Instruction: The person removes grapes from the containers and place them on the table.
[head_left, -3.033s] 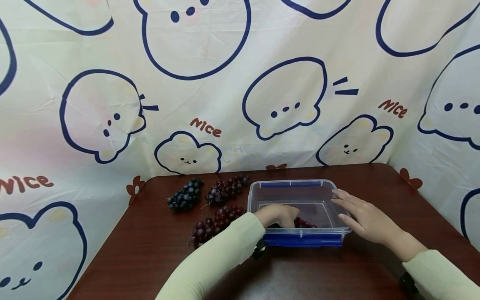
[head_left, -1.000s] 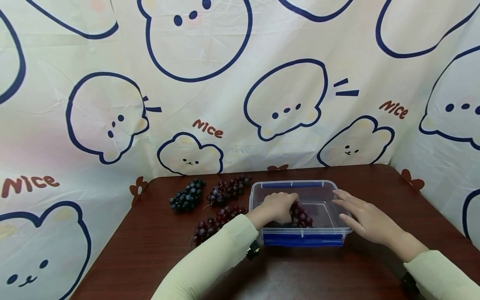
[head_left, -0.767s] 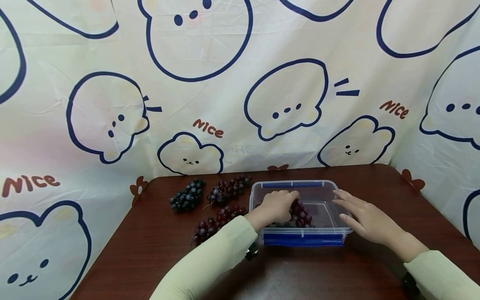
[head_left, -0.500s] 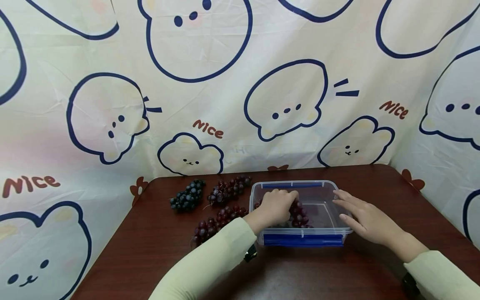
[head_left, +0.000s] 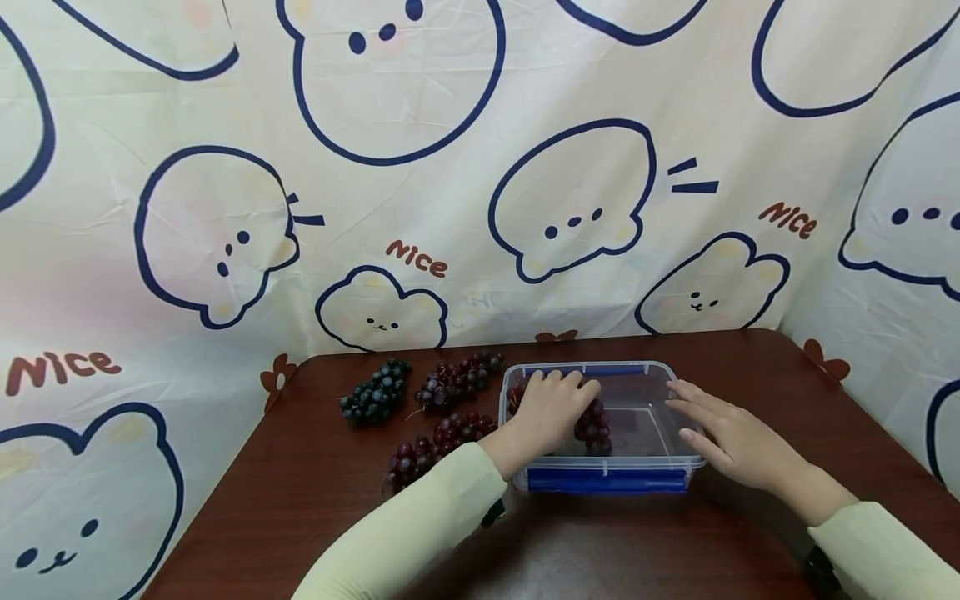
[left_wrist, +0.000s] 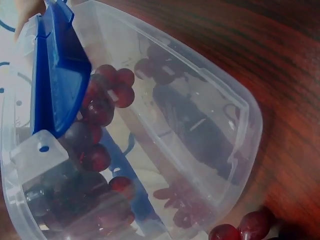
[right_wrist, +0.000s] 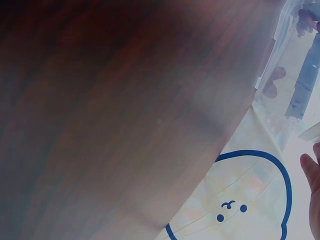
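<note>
A clear plastic box (head_left: 651, 421) with blue latches stands on the table. My left hand (head_left: 546, 408) reaches over its left side, with bent fingers gripping a bunch of red grapes (head_left: 595, 429) inside. Grapes show on both sides of that hand; its fingertips are hidden. Through the box wall in the left wrist view, the red grapes (left_wrist: 97, 157) lie along the side with the blue latch (left_wrist: 60, 75). My right hand (head_left: 738, 437) rests against the right rim, fingers extended.
To the left of the box lie a bunch of dark blue-black grapes (head_left: 377, 392), a dark purple bunch (head_left: 459, 379) and a red bunch (head_left: 431, 450) partly behind my left sleeve (head_left: 420, 517). A cartoon-printed cloth (head_left: 465, 183) hangs behind the brown table (head_left: 600, 542).
My left hand has risen from deep in the box and shifted left, and the red grapes have moved left along with it. My right hand stays at the rim.
</note>
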